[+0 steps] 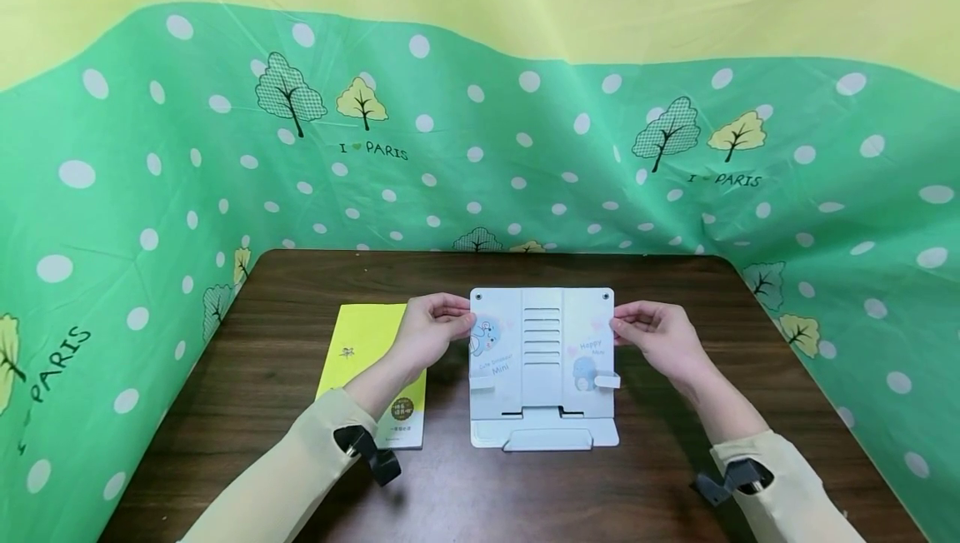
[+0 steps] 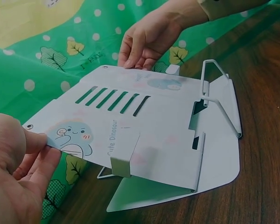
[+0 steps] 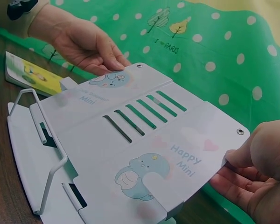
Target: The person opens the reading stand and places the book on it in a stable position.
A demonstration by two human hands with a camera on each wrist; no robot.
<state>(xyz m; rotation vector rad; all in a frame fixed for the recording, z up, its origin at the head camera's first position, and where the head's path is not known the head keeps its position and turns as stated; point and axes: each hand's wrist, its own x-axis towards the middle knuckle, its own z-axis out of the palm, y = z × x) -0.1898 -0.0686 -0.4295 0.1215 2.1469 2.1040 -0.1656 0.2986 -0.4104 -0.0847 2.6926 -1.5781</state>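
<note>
A white metal book stand point(image 1: 542, 360) with blue cartoon dinosaurs and a slotted middle panel stands on the table, its back panel tilted up from the base. My left hand point(image 1: 431, 331) pinches the panel's left edge near the top corner, thumb in front and fingers behind. At the opposite edge my right hand point(image 1: 660, 335) pinches the panel the same way. Both grips show in the left wrist view, where the left thumb point(image 2: 35, 141) lies on the panel. A wire page holder point(image 3: 51, 177) sticks up at the stand's front edge.
A yellow book point(image 1: 367, 343) lies left of the stand, partly under my left forearm. The dark wood table point(image 1: 247, 410) is bordered at the back and sides by a green dotted cloth point(image 1: 450, 193). Dark wrist mounts point(image 1: 367, 451) sit on both sleeves.
</note>
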